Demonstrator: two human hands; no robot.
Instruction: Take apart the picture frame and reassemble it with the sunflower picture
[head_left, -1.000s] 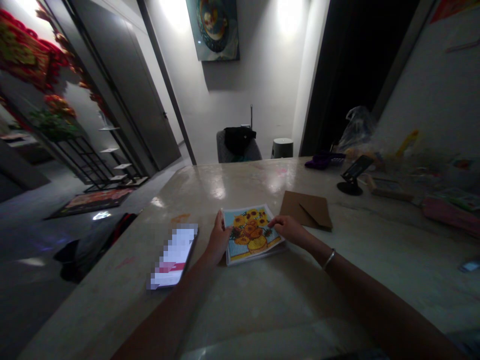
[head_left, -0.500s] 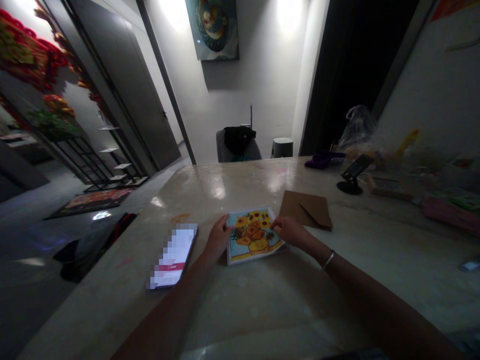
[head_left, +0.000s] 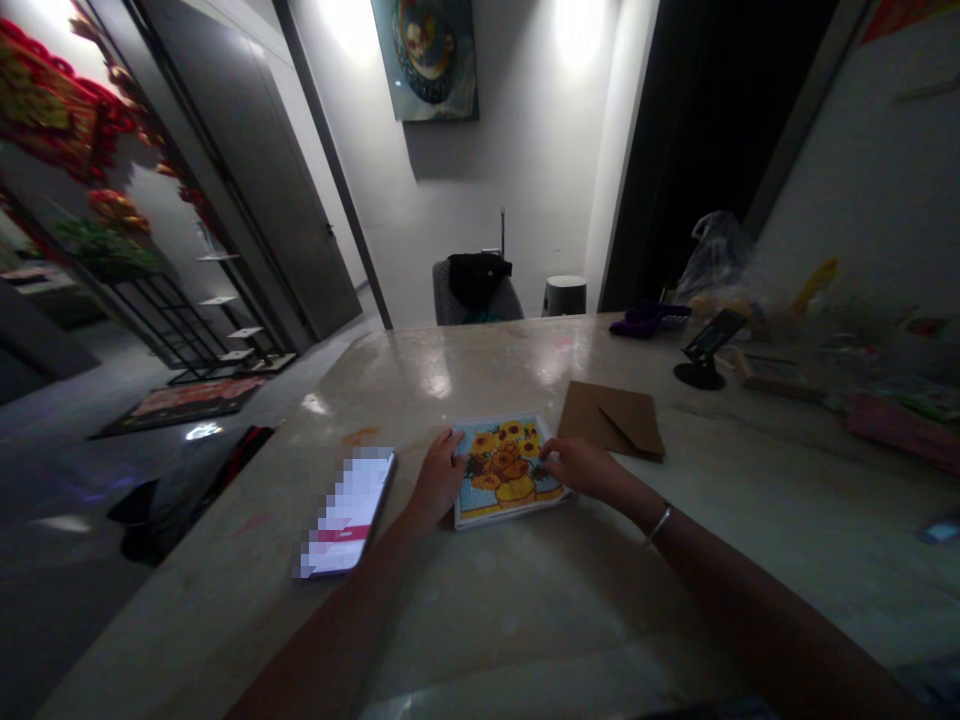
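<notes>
The left grip (head_left: 439,480) and right grip (head_left: 585,468) touched opposite sides of a square blue-and-yellow sunflower picture (head_left: 504,472) lying flat on the pale polished bench (head_left: 480,620); whether they clenched it was unclear.

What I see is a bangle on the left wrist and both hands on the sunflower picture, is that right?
Not quite: the bangle is on the right wrist, not the left, as the head view shows, just behind the right hand. The left hand and the right hand are both on the sunflower picture, as you said.
</notes>
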